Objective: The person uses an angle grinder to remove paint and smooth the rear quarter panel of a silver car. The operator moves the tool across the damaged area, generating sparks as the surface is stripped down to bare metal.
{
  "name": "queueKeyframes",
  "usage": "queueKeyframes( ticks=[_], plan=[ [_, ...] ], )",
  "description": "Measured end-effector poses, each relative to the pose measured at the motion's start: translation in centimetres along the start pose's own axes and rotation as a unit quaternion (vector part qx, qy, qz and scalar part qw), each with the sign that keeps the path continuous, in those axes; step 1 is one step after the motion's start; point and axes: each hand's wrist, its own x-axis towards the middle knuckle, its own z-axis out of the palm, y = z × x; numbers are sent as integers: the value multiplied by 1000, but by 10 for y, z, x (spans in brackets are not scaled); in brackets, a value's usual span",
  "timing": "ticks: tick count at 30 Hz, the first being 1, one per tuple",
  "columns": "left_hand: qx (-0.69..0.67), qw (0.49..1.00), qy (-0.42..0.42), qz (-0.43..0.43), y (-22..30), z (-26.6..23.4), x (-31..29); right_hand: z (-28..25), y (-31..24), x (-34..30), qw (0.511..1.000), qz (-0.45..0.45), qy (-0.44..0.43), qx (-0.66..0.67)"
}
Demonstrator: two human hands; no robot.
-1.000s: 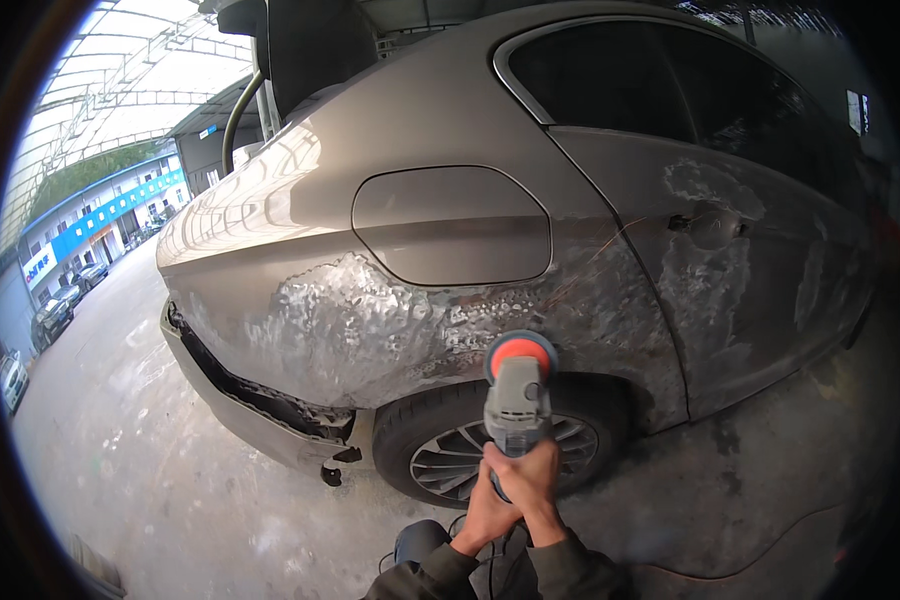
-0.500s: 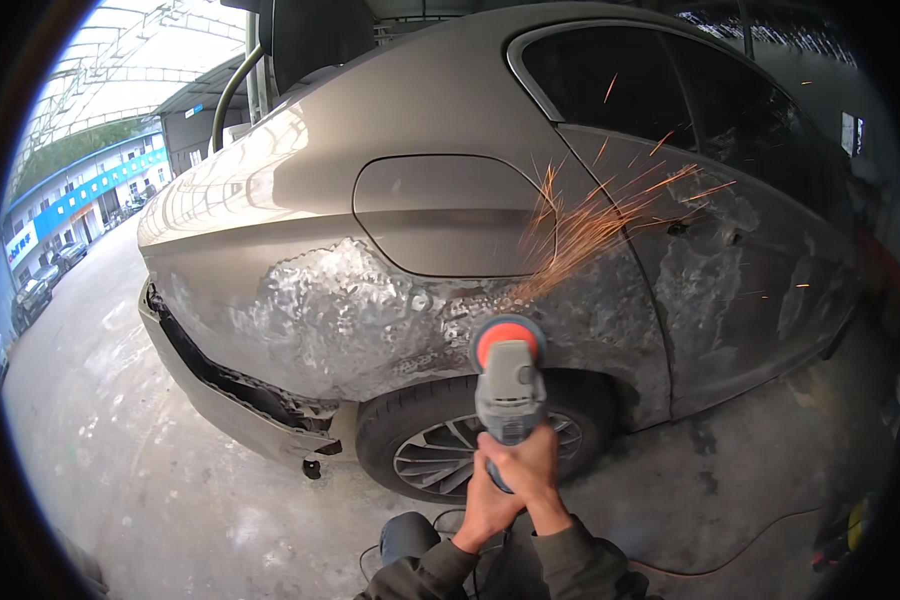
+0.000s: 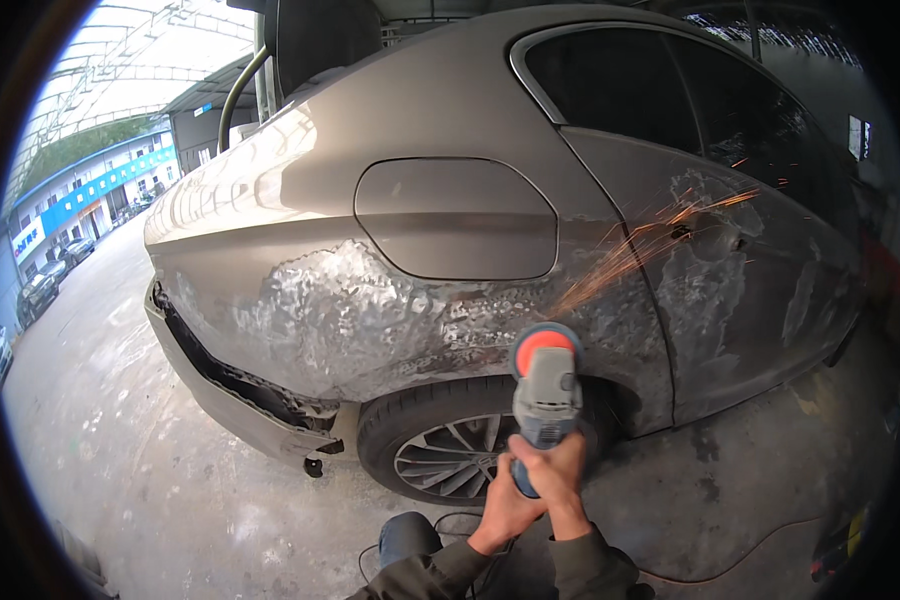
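On the left, a translucent white roof on thin metal trusses (image 3: pixel 150 70) stands above a long white building with a blue band (image 3: pixel 95 200). A pale, stained concrete floor (image 3: pixel 120 420) runs from there under the bronze-brown car (image 3: pixel 420 110) to a shadowed area at the far right.

Small parked cars (image 3: pixel 40 295) line the left edge. Nearer, the bronze-brown bumper (image 3: pixel 220 395) gapes away from the bodywork. Rightward come a broad patch of bare, dimpled metal (image 3: pixel 340 305), the rounded fuel flap (image 3: pixel 455 235) above it and the black tyre with a silver multi-spoke wheel (image 3: pixel 450 455) below. The left hand (image 3: pixel 510 508) and the right hand (image 3: pixel 558 475) clasp the grey power tool with a round orange-red disc (image 3: pixel 548 385), which is raised before the wheel arch; orange sparks (image 3: pixel 660 230) streak up and right across the scuffed rear door (image 3: pixel 720 310). A thin brown cable (image 3: pixel 730 572) curves over the floor.

The hands and tool cover part of the wheel; the disc hides its own working face. The rounded grey-blue shape (image 3: pixel 408 537) is cut by a sleeve, and a yellow-and-red object (image 3: pixel 840 550) fades into the dark rim.
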Motion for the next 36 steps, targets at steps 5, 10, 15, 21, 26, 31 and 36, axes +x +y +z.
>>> queueKeyframes(
  ticks=[5, 10, 15, 21, 26, 31, 36],
  plan=[
    [-3, 999, -26, -27, -7, -6, -2, 1, 1, -5, 1000, 10, 16, -17],
    [-31, 999, 34, 9, -24, -27, -2, 40, 6, -8, 996, -4, -34, -83],
    [-56, 998, 24, 9, -21, -30, -5, 40, -2, -14, 998, -6, -13, -61],
    [-35, 999, 16, 2, -12, -31, -5, 35, 1, -12, 998, 13, -7, -62],
    [-40, 999, 30, -4, -16, -28, -4, 39, -1, -11, 997, -17, -6, -81],
    [-18, 999, -41, -21, -14, -17, 0, 15, -1, -8, 1000, 3, 18, -4],
    [19, 993, -110, -37, 7, -11, 2, -7, 21, -10, 995, 24, 86, 54]
  ],
)
